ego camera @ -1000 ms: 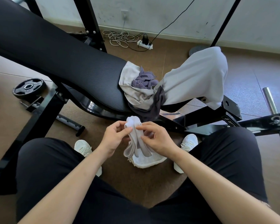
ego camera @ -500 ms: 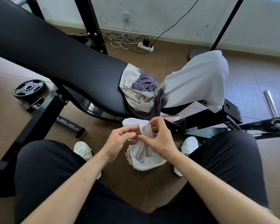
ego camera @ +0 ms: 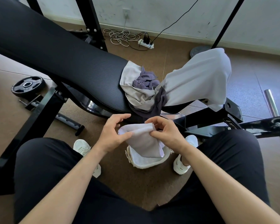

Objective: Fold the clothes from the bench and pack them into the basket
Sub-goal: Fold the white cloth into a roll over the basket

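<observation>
I'm looking down past two black-trousered knees, and both hands are busy on a small white cloth (ego camera: 142, 143) held up between them. The left hand (ego camera: 111, 135) has the cloth's left end, thumb clamped over the edge, with its upper fingers curved loosely above. The right hand (ego camera: 166, 135) is pinching the top right corner between thumb and forefinger, the other fingers curled in. The cloth droops from that grip, and its lower end hangs over the mouth of the white basket (ego camera: 145, 164), which sits on the brown floor between the two white shoes, left (ego camera: 82, 147) and right (ego camera: 183, 165). I can't tell whether the cloth touches the basket's lining. Just beyond the hands is the black padded bench (ego camera: 63, 62), running from far left toward the centre. The rest of the clothes are heaped at its right end: a beige piece (ego camera: 132, 88), a crumpled purple one (ego camera: 145, 80) on top of it, a dark grey one (ego camera: 158, 102) trailing off the near edge, and a big pale grey garment (ego camera: 197, 81) draped out to the right over the frame. On the left a weight plate (ego camera: 27, 85) lies flat on the floor. By the far wall there's a power strip (ego camera: 145, 43) with a tangle of cable beside it.
</observation>
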Tool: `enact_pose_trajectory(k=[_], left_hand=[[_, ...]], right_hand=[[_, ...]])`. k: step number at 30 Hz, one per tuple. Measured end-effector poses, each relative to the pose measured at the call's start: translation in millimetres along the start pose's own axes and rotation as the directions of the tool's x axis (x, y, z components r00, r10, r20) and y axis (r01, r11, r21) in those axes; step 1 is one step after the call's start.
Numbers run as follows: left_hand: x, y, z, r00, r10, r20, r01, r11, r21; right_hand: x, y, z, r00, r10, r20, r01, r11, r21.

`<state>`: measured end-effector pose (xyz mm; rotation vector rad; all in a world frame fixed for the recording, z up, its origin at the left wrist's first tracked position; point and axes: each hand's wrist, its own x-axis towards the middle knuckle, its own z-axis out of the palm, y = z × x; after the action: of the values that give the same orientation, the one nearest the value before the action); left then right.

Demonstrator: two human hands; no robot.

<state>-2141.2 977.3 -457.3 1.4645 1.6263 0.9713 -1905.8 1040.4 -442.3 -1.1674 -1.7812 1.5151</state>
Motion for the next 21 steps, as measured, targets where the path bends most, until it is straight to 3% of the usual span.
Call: enact_pose_trajectory(k=[3,5,9,12,17,21], left_hand=[[0,-1,-2,0.954,-0.092,0.285,0.107,0.994,-0.036],[-1,-1,5,0.938,-0.122,0.323,0.139,0.99,-0.031],[3,-1,10,0.976,-0.153,0.154,0.156,0.988,-0.009],[6,-4,8,0.983,-0.182,-0.002,0.179,0.972,-0.149],[5,-5,8,0.95,-0.274,-0.153,0.217,0.926,-0.309],[6,-8,6,0.928,-0.316,-0.199,0.246,0.918,-0.31]], right_hand=[[-1,-3,-10,0.996,0.021,0.081,-0.026,0.998,0.057],[-2,-5,-14,0.996,0.034,0.087,-0.042,0.995,0.095],[-2,-7,-17,0.998,0.029,0.056,-0.031,0.999,0.033],[-5,-9,-12,0.999,-0.013,0.034,0.016,0.996,-0.083],[-12,-17,5,0.982,-0.118,0.148,0.149,0.964,-0.222],[-12,-15,12,0.966,-0.139,0.219,0.211,0.912,-0.35]])
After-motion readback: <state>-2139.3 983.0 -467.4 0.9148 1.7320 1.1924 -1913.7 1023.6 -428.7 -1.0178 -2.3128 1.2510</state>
